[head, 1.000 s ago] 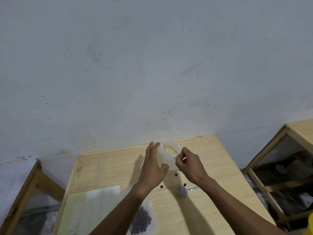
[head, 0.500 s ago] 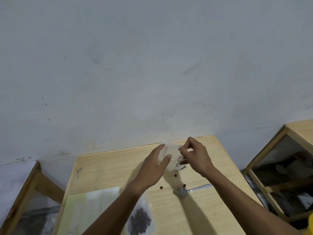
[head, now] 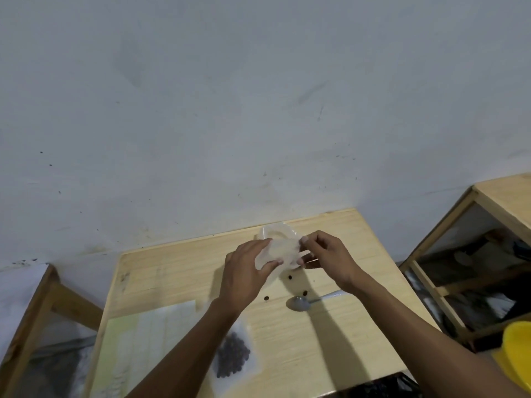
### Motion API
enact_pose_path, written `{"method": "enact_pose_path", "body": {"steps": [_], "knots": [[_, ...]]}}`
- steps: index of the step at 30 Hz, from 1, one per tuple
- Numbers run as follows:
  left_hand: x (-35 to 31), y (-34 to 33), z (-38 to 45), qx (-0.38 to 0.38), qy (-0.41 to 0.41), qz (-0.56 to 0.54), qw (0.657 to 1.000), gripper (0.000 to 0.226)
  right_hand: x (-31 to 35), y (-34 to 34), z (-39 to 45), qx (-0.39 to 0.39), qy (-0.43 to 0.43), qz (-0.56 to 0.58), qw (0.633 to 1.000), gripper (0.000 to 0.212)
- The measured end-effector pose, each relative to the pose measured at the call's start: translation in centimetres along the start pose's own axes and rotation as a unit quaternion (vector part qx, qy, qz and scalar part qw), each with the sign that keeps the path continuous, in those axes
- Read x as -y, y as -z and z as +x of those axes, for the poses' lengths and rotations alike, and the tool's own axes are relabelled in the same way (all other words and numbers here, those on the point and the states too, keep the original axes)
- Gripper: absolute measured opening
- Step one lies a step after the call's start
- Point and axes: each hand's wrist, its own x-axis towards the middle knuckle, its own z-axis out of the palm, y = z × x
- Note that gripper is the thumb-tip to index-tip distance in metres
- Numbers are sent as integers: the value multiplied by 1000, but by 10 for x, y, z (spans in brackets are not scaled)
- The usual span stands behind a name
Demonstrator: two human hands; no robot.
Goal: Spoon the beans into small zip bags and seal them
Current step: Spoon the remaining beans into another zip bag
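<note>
Fingers (head: 304,239) of the right hand (head: 330,258) are pinching the right edge of a small clear plastic zip bag (head: 280,249), thumb and forefinger curled onto it near the top. Over on the other side, the left hand (head: 244,275) grips the bag's left edge, thumb (head: 271,265) low and fingers reaching up along the plastic. Both hands hold the bag up off the light wooden desk (head: 330,346), just below the centre of the frame, near the desk's far edge. Whether the bag's mouth is open or pressed closed is hard to tell through the blur.

Down on the desk beneath the hands, three loose dark beans (head: 290,277) lie scattered. Just below them, a metal spoon (head: 300,303) rests bowl to the left, handle running under the right wrist. At lower centre, a flat clear bag of dark beans (head: 233,356) lies partly under the left forearm. Lower left, a pale green gridded sheet (head: 149,337) covers that corner of the desk. A yellow plastic container (head: 517,351) peeks in at the lower right edge, beside a wooden frame (head: 439,294).
</note>
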Motion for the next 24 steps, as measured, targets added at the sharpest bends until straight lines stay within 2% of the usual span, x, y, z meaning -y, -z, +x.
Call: {"method": "enact_pose_path", "body": {"steps": [2,5,9,12,16,18,20,22,24], "knots": [[11,-3,3,14,-8,30,999,57,-29,17,3,-26,13,-143,989,8],[27,-4,9,66,-11,96,993,54,-80,35,2,6,-22,-358,934,13],[39,-5,21,151,-26,152,976,53,-121,29,-4,80,-3,-486,870,26],[42,-5,34,220,-36,184,957,56,-129,24,-6,71,40,-581,810,26],[44,-10,52,282,-47,209,935,58,-131,23,-2,71,45,-613,785,21],[43,-12,59,297,-57,218,928,58,-129,25,0,88,30,-614,784,19],[42,-14,66,308,-62,225,922,58,-124,30,1,101,20,-587,803,15],[42,-15,71,322,-63,234,915,58,-118,37,1,66,-3,-485,872,13],[43,-17,74,337,-60,242,908,58,-111,42,4,-23,-13,-379,925,11]]}}
